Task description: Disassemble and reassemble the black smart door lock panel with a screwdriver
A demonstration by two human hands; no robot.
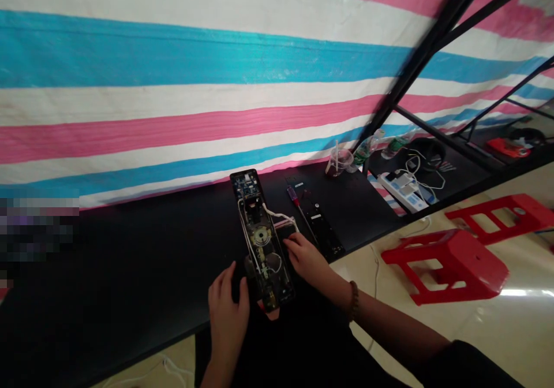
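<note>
On my feed I count two hands (227, 300) (310, 262), at seven and five o'clock, one device (261, 237) at six and one screwdriver (294, 195) at five. Toward three I get one cup (340, 160), two bottles (362, 155) (394, 147), two stools (474, 261) (531, 206).

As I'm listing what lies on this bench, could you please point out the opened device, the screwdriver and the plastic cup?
Opened device (261, 236): head view, on the round part near its middle.
Screwdriver (293, 195): head view, on its handle.
Plastic cup (340, 161): head view, on its side.
</note>
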